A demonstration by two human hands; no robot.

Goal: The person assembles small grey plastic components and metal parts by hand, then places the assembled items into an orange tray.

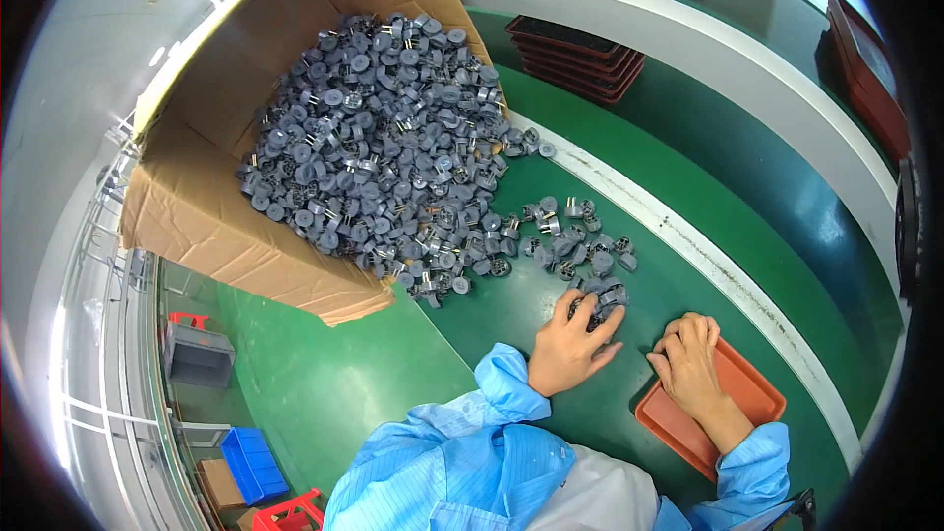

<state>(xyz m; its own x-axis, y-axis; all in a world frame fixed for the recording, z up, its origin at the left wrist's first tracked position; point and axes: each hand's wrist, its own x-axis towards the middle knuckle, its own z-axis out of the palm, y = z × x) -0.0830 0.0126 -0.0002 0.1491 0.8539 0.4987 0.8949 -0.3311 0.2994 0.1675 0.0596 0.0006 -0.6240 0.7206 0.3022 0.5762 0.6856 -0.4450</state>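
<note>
My left hand [575, 346] reaches over a small cluster of grey plug parts [612, 292] on the green table, its fingers bent around some of them and the thumb to the right. What lies under its fingertips is partly hidden. My right hand [693, 371] is over the far left edge of a shallow orange tray [739, 385], with its fingers curled together and thumb drawn in. Whether it pinches the tray's rim or a small part I cannot tell. Loose grey plugs with metal pins [565, 231] lie just beyond my left hand.
A large cardboard box [246, 261] lies tipped on its side at the left, spilling a big heap of grey plugs [383, 138] onto the table. Stacked dark red trays [580, 64] stand at the back. A white strip [678, 226] crosses the green surface. A blue bin [254, 464] is lower left.
</note>
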